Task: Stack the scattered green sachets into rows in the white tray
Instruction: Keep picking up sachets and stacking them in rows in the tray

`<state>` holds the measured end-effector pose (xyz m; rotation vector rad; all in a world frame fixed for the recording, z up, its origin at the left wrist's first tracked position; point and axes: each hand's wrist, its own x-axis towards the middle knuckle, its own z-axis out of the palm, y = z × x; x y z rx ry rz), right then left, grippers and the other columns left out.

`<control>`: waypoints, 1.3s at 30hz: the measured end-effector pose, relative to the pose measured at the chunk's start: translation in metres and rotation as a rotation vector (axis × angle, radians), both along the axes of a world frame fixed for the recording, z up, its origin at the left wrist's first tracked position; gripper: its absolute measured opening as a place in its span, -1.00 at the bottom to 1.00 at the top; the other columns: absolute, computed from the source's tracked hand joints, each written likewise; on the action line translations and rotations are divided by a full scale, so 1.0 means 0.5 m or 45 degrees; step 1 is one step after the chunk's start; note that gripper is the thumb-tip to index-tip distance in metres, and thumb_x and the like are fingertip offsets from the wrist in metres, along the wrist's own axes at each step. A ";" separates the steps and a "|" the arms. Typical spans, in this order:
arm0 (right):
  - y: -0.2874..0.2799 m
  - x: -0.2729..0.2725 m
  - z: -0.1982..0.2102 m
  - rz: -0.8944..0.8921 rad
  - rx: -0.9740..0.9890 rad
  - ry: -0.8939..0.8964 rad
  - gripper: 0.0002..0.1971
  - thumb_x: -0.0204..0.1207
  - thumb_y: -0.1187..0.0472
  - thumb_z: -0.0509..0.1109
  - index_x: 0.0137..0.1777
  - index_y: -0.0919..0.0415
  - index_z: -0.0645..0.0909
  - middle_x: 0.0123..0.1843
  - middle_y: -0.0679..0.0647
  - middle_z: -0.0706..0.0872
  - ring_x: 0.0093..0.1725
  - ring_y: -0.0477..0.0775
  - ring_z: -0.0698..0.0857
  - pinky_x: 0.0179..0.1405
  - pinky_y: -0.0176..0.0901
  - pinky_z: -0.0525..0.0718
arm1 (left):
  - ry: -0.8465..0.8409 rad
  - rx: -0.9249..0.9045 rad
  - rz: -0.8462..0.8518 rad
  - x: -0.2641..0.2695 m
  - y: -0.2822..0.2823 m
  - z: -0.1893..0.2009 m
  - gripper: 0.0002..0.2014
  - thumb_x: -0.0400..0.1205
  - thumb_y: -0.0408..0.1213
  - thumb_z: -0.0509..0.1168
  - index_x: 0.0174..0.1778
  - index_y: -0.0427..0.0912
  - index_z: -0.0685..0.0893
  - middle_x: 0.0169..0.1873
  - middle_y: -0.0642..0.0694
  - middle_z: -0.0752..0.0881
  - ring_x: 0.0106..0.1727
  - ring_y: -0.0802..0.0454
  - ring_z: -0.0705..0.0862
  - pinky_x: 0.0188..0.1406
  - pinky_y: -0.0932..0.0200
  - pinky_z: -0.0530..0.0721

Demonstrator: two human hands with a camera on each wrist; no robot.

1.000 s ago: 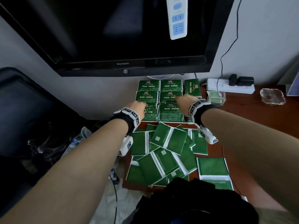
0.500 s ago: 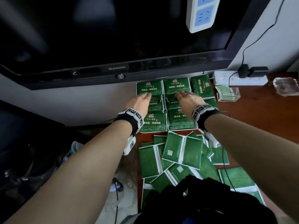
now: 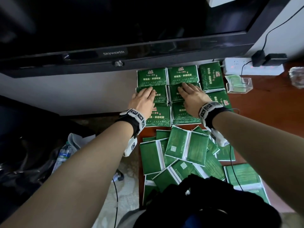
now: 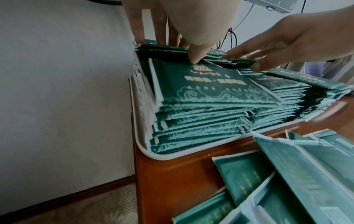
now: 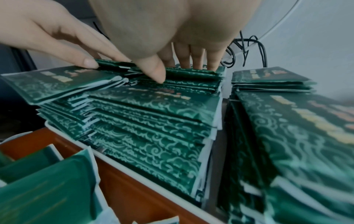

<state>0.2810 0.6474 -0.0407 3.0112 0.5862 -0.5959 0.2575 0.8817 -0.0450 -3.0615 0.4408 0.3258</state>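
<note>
- Nearest you, the loose sachets [image 3: 185,155] lie overlapped and askew on the wooden desk [image 3: 263,99], below both wrists and towards your body. Most lie back side up, their long axes at mixed angles. They are not yet stacked.
- Your next pick-up lies behind your hands, so either hand must draw back towards you. In my judgement the right wrist sits closer above the pile's middle; the left is nearer the sachets along the desk's left edge.
- Beyond the pile, the white tray [image 4: 153,154] stands at the desk's back left corner, its near rim just beside the closest loose sachets. It holds tall stacked sachets [image 3: 184,112] in two columns, three stacks deep.
- Your left hand [image 3: 143,99] lies flat on the middle stack of the left column, fingers straight and together, thumb tip pressing the front edge. It grips nothing.
- Your right hand [image 3: 192,96] lies likewise on the middle stack of the right column, fingers extended and pressing down, nothing held.
- Both hands are side by side, apart, fingers pointing away from you.
- Further right, a third column of sachets [image 3: 211,78] stands turned sideways; I cannot tell whether it sits inside the tray.
</note>
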 end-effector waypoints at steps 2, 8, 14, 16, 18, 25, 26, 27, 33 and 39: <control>0.002 0.005 -0.002 0.003 -0.002 -0.005 -0.19 0.62 0.29 0.23 0.77 0.06 -0.14 0.78 0.10 -0.18 0.75 0.18 -0.07 0.72 0.08 -0.09 | 0.002 0.006 0.004 0.006 -0.002 0.004 -0.45 0.79 -0.17 0.11 0.70 -0.20 0.20 0.70 -0.12 0.16 0.68 -0.10 0.16 0.58 -0.13 0.29; 0.002 0.010 -0.008 0.004 0.021 -0.036 -0.28 0.69 0.19 0.17 0.77 0.06 -0.11 0.78 0.13 -0.17 0.75 0.20 -0.05 0.73 0.11 -0.06 | 0.008 0.011 0.000 0.013 -0.005 0.000 -0.45 0.78 -0.21 0.15 0.70 -0.18 0.22 0.70 -0.13 0.18 0.68 -0.11 0.17 0.58 -0.14 0.31; -0.004 0.007 -0.007 0.036 0.026 -0.062 -0.32 0.74 -0.01 0.10 0.77 0.05 -0.10 0.78 0.14 -0.15 0.75 0.21 -0.04 0.72 0.12 -0.07 | 0.002 -0.037 -0.010 0.013 -0.001 -0.003 -0.46 0.78 -0.17 0.16 0.69 -0.17 0.25 0.70 -0.11 0.20 0.68 -0.11 0.19 0.58 -0.15 0.31; -0.009 0.002 0.002 0.041 0.029 -0.073 -0.32 0.73 -0.02 0.12 0.76 0.04 -0.09 0.78 0.13 -0.15 0.74 0.21 -0.04 0.72 0.13 -0.06 | -0.022 -0.052 -0.005 0.009 -0.003 0.003 -0.47 0.78 -0.11 0.13 0.67 -0.16 0.28 0.69 -0.10 0.22 0.67 -0.11 0.20 0.59 -0.17 0.29; -0.019 -0.008 0.015 0.023 0.060 -0.090 -0.31 0.71 0.02 0.15 0.76 0.06 -0.04 0.78 0.13 -0.11 0.74 0.21 -0.02 0.72 0.13 -0.03 | -0.059 -0.104 0.005 -0.002 -0.013 0.014 -0.51 0.78 -0.12 0.12 0.64 -0.15 0.34 0.68 -0.11 0.25 0.67 -0.11 0.21 0.59 -0.17 0.26; -0.094 -0.110 0.065 -0.098 0.187 -0.179 -0.37 0.54 0.27 0.29 0.64 0.19 0.32 0.69 0.22 0.23 0.65 0.27 0.23 0.61 0.17 0.25 | -0.166 -0.240 -0.163 -0.099 -0.108 0.047 -0.60 0.74 -0.22 0.15 0.51 -0.15 0.49 0.62 -0.11 0.35 0.62 -0.10 0.31 0.57 -0.17 0.33; -0.111 -0.132 0.070 -0.121 0.195 -0.183 -0.39 0.52 0.28 0.31 0.61 0.20 0.35 0.66 0.22 0.28 0.61 0.28 0.28 0.57 0.17 0.31 | -0.163 -0.252 -0.189 -0.119 -0.125 0.046 -0.61 0.73 -0.24 0.16 0.50 -0.15 0.50 0.62 -0.11 0.36 0.62 -0.10 0.32 0.57 -0.16 0.33; -0.130 -0.154 0.072 -0.144 0.203 -0.191 -0.40 0.51 0.29 0.31 0.58 0.21 0.39 0.62 0.23 0.33 0.57 0.28 0.33 0.52 0.17 0.35 | -0.154 -0.264 -0.213 -0.139 -0.142 0.043 -0.61 0.73 -0.25 0.17 0.49 -0.16 0.51 0.61 -0.12 0.36 0.62 -0.10 0.33 0.57 -0.17 0.34; -0.270 -0.291 0.059 -0.295 0.104 -0.210 -0.58 0.39 0.35 0.38 0.28 0.25 0.58 0.28 0.24 0.46 0.27 0.30 0.47 0.20 0.13 0.51 | 0.017 -0.182 -0.277 -0.261 -0.237 0.013 -0.56 0.71 -0.29 0.17 0.55 -0.14 0.44 0.64 -0.09 0.31 0.62 -0.08 0.30 0.59 -0.11 0.29; -0.394 -0.417 0.016 -0.399 -0.011 -0.047 -0.66 0.41 0.33 0.36 0.21 0.19 0.59 0.18 0.17 0.49 0.22 0.25 0.51 0.17 0.10 0.58 | 0.217 -0.058 -0.265 -0.371 -0.293 -0.021 -0.52 0.69 -0.29 0.21 0.57 -0.12 0.40 0.63 -0.09 0.31 0.61 -0.07 0.33 0.54 -0.10 0.36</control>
